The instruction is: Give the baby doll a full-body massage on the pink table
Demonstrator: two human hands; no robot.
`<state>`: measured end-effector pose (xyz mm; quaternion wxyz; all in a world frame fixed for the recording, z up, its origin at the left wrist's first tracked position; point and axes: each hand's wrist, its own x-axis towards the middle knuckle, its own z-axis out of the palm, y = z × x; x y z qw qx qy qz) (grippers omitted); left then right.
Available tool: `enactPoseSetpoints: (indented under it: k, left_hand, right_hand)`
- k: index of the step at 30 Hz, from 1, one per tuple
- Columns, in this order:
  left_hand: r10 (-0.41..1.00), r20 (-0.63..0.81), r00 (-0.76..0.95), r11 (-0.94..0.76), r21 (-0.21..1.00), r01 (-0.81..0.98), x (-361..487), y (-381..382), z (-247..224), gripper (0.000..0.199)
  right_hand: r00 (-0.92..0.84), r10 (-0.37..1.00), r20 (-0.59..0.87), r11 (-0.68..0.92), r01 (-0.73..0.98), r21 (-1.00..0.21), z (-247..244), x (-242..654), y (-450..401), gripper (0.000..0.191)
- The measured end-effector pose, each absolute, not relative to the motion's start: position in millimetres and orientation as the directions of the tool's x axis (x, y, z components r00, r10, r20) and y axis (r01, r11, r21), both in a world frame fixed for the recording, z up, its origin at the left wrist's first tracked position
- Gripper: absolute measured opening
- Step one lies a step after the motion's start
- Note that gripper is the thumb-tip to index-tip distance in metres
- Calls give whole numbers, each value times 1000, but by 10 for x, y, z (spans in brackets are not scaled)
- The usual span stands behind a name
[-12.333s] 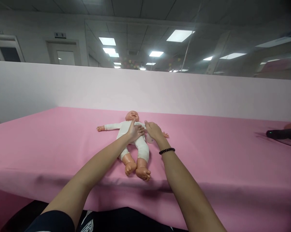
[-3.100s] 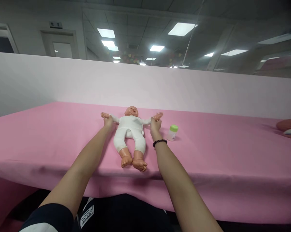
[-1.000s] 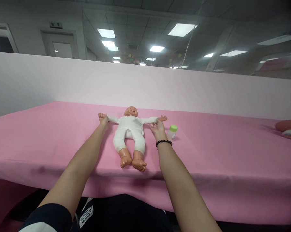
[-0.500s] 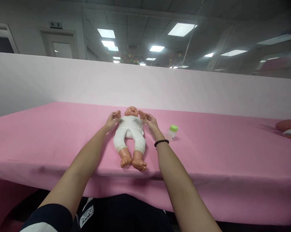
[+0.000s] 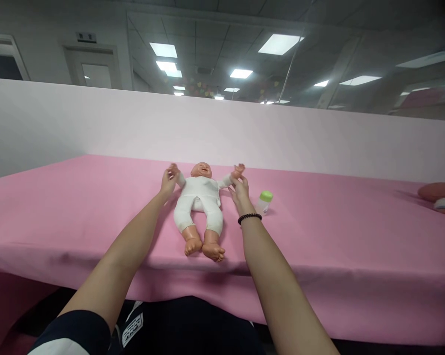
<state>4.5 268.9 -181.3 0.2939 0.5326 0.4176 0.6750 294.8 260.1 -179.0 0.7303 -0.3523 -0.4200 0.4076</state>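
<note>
The baby doll [image 5: 198, 189] lies on its back on the pink counter [image 5: 329, 222], with its feet near the front edge and its head farther away. Half a second ago its arms were tucked in close to its head. Now they have swung out and up, so they are well apart, but not flat out to the sides. That seems to mean the arms are partway between folded in and spread wide. The doll's head and feet look like smooth, orange plastic, and its body looks soft, in white cloth. Its legs are a bit apart and bent at the knees. The person's left hand [image 5: 168, 181] has its fingers curled around one doll wrist, though that spot is blurry. The right hand [image 5: 241, 190] has the other wrist between thumb and fingers, and the hold looks light. Near the right hand stands a small bottle [image 5: 265, 201] with a green lid
</note>
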Motion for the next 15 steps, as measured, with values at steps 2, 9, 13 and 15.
enactPoseSetpoints:
  k: [2, 9, 13, 15]
  left_hand:
    - [829, 559, -24, -553, 824, 125, 147, 2612, -1821, 33]
    - [819, 539, 199, -570, 803, 171, 179, 2576, -1871, 41]
    - [847, 522, -99, -522, 852, 27, 126, 2702, -1865, 36]
    - [875, 394, -280, -424, 904, -54, 60, 2779, -1861, 33]
  right_hand:
    - [131, 893, 431, 449, -167, -878, -1680, 2849, 2527, 51]
    - [-266, 842, 470, 510, 106, -854, -1585, 2737, 2291, 42]
    - [93, 889, 449, 458, -194, -867, -1629, 2807, 2463, 49]
    - [281, 913, 296, 385, -359, -850, -1708, 2894, 2556, 42]
